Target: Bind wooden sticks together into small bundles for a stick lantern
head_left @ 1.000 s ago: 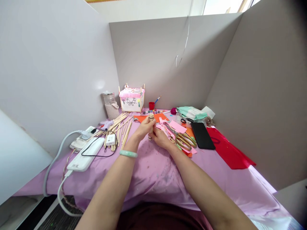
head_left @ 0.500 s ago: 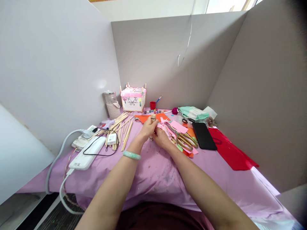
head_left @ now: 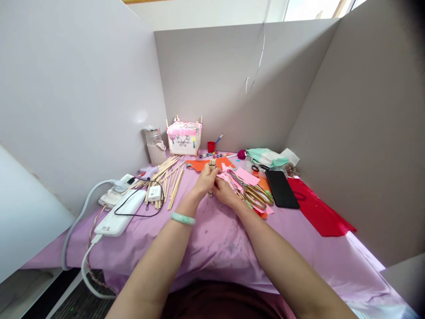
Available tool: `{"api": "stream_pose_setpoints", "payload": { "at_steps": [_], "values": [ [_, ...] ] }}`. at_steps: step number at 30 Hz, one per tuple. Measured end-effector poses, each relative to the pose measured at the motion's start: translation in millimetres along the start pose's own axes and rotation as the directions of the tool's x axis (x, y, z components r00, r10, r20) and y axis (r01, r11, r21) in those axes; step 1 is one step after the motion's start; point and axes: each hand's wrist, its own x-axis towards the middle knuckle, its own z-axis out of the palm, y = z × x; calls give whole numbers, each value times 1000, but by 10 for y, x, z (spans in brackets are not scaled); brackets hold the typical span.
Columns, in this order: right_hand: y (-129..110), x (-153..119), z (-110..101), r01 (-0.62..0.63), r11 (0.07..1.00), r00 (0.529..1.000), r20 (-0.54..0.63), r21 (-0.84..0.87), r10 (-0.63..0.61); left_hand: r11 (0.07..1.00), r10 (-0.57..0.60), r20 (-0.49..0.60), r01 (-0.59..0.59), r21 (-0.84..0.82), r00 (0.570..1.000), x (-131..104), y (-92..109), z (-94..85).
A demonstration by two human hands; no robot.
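Note:
A short bundle of wooden sticks (head_left: 213, 163) stands nearly upright between my hands, with dark bands near its top and bottom ends. My left hand (head_left: 205, 180), with a pale green bangle on the wrist, is wrapped round the bundle. My right hand (head_left: 223, 189) is closed against the bundle's right side, its fingers touching my left hand. The middle of the bundle is hidden by my fingers. Left of my hands, loose wooden sticks (head_left: 171, 179) lie spread on the purple cloth (head_left: 212, 239).
Gold-handled scissors (head_left: 257, 195) lie on pink paper scraps right of my hands, beside a black phone (head_left: 282, 189) and red cloth (head_left: 320, 212). A paper lantern box (head_left: 184, 139) and a jar (head_left: 155, 146) stand behind. A white power strip (head_left: 121, 212) and cables lie left.
My hands and the bundle have shifted very slightly in view, and the bundle's lower end stands a little more upright. My grip looks the same.

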Motion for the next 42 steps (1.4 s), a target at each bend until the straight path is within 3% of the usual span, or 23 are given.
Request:
{"api": "stream_pose_setpoints", "payload": {
  "at_steps": [5,7,10,14,17,19,24,26,32,39,42],
  "values": [
    [27,10,-51,-30,999,994,103,23,27,995,12,194,6,-95,981,-15,102,-124],
    [22,6,-74,-25,1000,992,121,10,24,994,37,220,-13,-110,975,-10,110,-148],
    [-8,-14,-74,3,999,995,102,-44,2,998,46,155,-38,-58,987,7,51,-112],
    [-87,-49,-3,-38,970,999,6,-238,41,998,64,18,-64,22,998,24,-52,-11],
    [-128,-58,38,-57,966,998,-33,-253,51,997,69,-29,-68,30,997,5,-45,19],
    [-125,-53,28,-44,977,999,5,-206,46,998,60,2,-60,-15,998,-22,1,1],
    [-75,-40,-81,9,997,992,123,-81,1,990,51,216,-21,-139,975,-70,82,-97],
    [-68,-39,-107,17,998,990,143,-55,-9,993,54,195,-32,-113,979,-65,62,-100],
    [-60,-41,-90,-11,985,999,51,-174,20,995,89,-61,-86,60,994,-28,-39,14],
    [-8,-13,-65,21,982,995,102,-189,-2,997,79,46,-78,-21,996,-16,8,-20],
    [-26,-22,-57,17,976,995,101,-216,5,996,90,47,-91,18,995,6,-1,-29]
  ]
}}
